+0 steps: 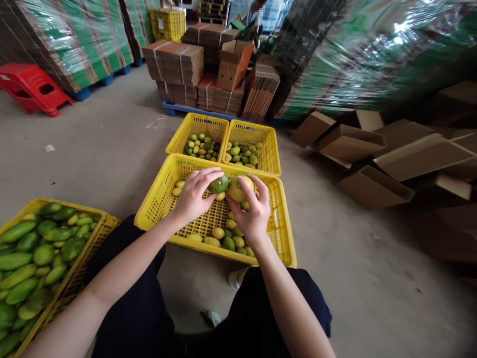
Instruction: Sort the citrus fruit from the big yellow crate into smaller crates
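My left hand is closed on a green lemon, pinched between thumb and fingers. Beside it, a larger yellow lemon sits in the grip of my right hand. Both fruits are held close together above a wide yellow plastic crate in front of my knees. In that crate, green and yellow lemons lie mostly toward the near right, and a few yellow ones rest at the far left. My hands hide part of its contents.
Left of my leg stands a yellow crate heaped with green fruit. Two more yellow crates with lemons stand behind the middle one. Cardboard boxes lie at right; a red stool and flattened carton stacks are farther back.
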Motion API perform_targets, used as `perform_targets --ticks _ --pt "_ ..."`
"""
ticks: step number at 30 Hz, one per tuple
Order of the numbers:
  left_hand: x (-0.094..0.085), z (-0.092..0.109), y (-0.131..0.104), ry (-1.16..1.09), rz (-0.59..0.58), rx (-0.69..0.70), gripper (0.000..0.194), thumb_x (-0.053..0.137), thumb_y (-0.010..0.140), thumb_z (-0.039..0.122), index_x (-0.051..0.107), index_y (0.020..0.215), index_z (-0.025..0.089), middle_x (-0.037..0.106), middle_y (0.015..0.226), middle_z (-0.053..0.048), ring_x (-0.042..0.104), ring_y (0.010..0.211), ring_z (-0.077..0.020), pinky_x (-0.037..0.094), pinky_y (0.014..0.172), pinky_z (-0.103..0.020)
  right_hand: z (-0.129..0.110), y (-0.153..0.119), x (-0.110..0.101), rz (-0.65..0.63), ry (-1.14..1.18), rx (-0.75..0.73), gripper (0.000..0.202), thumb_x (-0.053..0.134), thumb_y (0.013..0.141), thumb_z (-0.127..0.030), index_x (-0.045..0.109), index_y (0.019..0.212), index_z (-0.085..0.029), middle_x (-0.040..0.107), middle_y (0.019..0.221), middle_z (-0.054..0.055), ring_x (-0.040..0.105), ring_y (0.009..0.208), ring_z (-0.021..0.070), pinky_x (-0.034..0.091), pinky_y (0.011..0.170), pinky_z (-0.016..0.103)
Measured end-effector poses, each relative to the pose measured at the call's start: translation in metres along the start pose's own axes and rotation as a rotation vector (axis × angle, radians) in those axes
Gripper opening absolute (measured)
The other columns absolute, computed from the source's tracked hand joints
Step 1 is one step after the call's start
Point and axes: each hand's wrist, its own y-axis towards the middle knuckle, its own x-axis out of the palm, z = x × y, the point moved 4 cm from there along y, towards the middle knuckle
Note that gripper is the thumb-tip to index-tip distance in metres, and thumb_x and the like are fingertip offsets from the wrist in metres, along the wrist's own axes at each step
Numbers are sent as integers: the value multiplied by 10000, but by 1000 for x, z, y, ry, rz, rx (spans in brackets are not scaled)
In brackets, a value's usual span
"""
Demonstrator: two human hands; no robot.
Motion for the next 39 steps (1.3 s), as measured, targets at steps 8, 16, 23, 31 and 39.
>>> perform_targets --ticks 8,16,23,31,39 --pt "-4 -1 3 -340 132 -268 586 864 639 162 702 1191 273 573 1380 -92 486 1333 -327 379 1140 -457 4 4 2 -1 483 467 530 831 684 -262 670 1186 -317 679 1179 49 637 1141 281 572 972 469" --pt "14 -34 1 -1004 -1 -907 298 791 786 281 707 1010 103 728 842 -110 688 641 -153 547 598 -236 12 2 23 -164 1208 1250 211 621 872 -384 646 971 -199 729 680 22 674 474 170 565 395 242" --pt "20 -38 -3 -1078 0 -1082 226 700 832 296 687 945 101 712 769 -111 667 619 -160 533 551 -238 11 -2 24 -282 1253 1430 382 488 941 -490 660 952 -149 735 622 80 666 435 178 560 389 230" --pt "19 -25 4 -1246 101 -1044 271 621 833 323 648 994 106 698 803 -87 661 671 -169 555 572 -259 13 -1 20 -94 1348 1239 155 635 797 -252 659 933 -181 754 823 47 722 770 215 620 626 307" --pt "13 -31 3 -1254 300 -958 246 711 734 266 654 928 126 658 744 -34 645 668 -135 533 592 -210 18 -4 24 -11 1298 1326 156 677 801 -350 617 882 -231 719 734 12 708 674 204 602 569 311"
